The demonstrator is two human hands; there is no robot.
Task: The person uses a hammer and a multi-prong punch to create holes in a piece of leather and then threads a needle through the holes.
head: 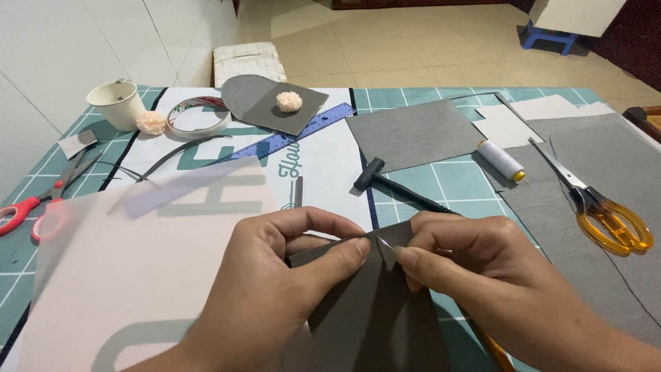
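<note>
Grey fabric piece (375, 310) pinched by both hands over teal cutting mat (441, 182)

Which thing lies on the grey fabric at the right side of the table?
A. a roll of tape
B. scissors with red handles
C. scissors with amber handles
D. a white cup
C: the scissors with amber handles rest on the grey fabric at the right.

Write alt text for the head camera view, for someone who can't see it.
Two bare hands, left hand and right hand, pinch a dark grey fabric piece over a green cutting mat; the right fingers hold a needle. Yellow-handled scissors, a thread spool and red-handled scissors lie around.
</note>
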